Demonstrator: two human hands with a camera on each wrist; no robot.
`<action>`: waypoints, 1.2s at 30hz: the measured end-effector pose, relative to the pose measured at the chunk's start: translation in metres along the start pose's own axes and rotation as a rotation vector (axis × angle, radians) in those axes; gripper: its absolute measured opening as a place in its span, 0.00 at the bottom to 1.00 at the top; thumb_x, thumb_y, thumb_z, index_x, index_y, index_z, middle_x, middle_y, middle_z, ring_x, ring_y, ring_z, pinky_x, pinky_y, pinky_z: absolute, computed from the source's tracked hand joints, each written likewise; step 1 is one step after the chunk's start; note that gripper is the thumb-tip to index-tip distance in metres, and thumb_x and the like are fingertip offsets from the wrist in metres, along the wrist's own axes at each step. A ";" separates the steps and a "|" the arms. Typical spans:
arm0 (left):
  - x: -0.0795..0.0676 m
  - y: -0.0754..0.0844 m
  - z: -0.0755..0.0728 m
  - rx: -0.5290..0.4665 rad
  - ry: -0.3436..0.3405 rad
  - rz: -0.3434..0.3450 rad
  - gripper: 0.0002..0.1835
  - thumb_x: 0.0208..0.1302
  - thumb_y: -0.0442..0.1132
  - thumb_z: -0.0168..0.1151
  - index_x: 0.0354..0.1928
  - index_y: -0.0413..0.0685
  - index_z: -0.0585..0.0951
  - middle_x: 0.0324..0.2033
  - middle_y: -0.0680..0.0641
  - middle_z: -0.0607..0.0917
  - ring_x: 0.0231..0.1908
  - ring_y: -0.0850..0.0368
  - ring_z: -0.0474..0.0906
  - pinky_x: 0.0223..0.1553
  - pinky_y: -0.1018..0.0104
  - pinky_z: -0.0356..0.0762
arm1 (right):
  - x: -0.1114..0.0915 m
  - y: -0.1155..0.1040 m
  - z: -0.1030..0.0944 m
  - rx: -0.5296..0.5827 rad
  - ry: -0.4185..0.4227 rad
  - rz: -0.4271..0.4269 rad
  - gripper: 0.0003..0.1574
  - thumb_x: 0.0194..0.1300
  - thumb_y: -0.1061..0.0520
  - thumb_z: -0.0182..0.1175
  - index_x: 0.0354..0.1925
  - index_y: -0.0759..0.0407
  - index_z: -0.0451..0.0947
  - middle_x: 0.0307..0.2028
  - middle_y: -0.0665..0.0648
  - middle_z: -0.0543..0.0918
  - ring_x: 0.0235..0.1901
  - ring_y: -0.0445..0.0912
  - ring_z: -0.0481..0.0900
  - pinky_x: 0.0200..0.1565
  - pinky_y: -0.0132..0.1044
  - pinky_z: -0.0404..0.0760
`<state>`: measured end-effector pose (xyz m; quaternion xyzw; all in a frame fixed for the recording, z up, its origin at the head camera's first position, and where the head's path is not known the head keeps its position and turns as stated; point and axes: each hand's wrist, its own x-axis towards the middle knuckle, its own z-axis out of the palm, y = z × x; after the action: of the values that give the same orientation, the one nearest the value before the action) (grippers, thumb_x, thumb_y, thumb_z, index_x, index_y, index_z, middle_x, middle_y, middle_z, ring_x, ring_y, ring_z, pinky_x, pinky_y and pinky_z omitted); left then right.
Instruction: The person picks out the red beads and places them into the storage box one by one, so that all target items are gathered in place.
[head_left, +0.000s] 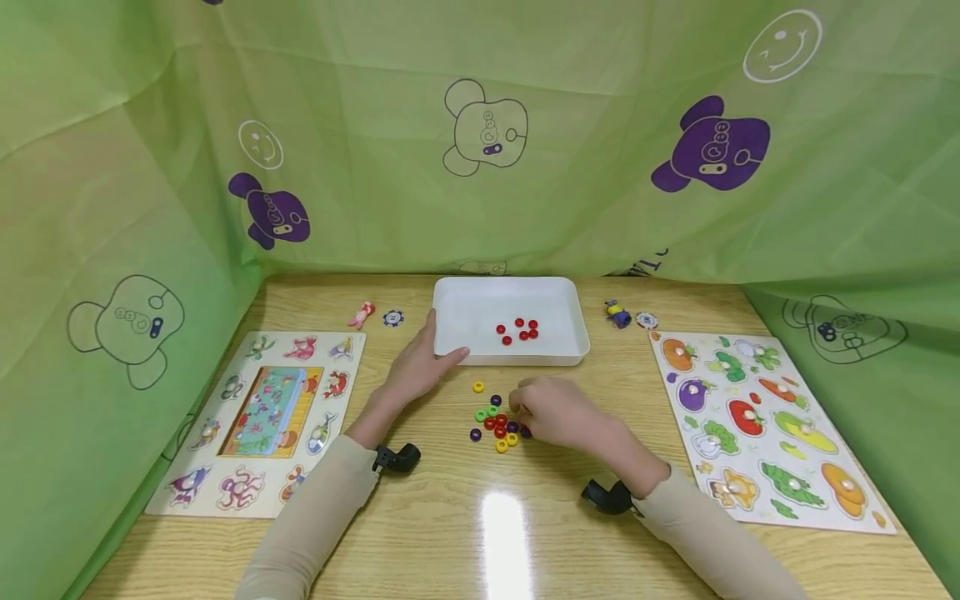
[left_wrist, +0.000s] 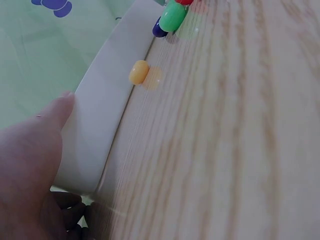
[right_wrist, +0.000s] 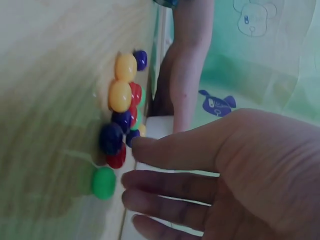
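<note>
A white tray (head_left: 510, 360) stands at the back middle with several red beads (head_left: 507, 340) inside. My left hand (head_left: 415, 367) holds its near left corner. In the left wrist view the thumb (left_wrist: 61, 107) lies on the tray's rim while the other fingers curl around the corner. On the table before the tray lies a loose pile of beads: red (head_left: 500, 432), yellow (head_left: 502, 446), purple (head_left: 476, 434) and green (head_left: 481, 416). My right hand (head_left: 555, 412) is at the pile's right side. Its thumb and fingers are apart near a red bead (right_wrist: 116, 157), with nothing visibly held.
A sea-animal puzzle board (head_left: 255, 417) lies left, a vegetable puzzle board (head_left: 765, 425) right. Small figures, one pink (head_left: 362, 314) and one blue-yellow (head_left: 617, 314), stand beside the tray, each near a poker chip (head_left: 393, 318). Green printed cloth (head_left: 360, 167) encloses the table.
</note>
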<state>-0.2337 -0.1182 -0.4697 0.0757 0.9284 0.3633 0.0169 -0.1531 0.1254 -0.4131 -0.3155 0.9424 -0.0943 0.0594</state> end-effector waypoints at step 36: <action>-0.001 0.002 0.000 -0.012 0.008 -0.012 0.56 0.54 0.72 0.51 0.73 0.54 0.36 0.73 0.47 0.47 0.72 0.47 0.47 0.68 0.46 0.54 | -0.002 -0.001 0.002 -0.040 0.006 0.004 0.08 0.52 0.61 0.62 0.24 0.47 0.78 0.20 0.42 0.71 0.20 0.37 0.66 0.22 0.28 0.65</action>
<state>-0.2322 -0.1167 -0.4687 0.0687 0.9267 0.3691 0.0159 -0.1504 0.1258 -0.4153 -0.3143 0.9449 -0.0763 0.0504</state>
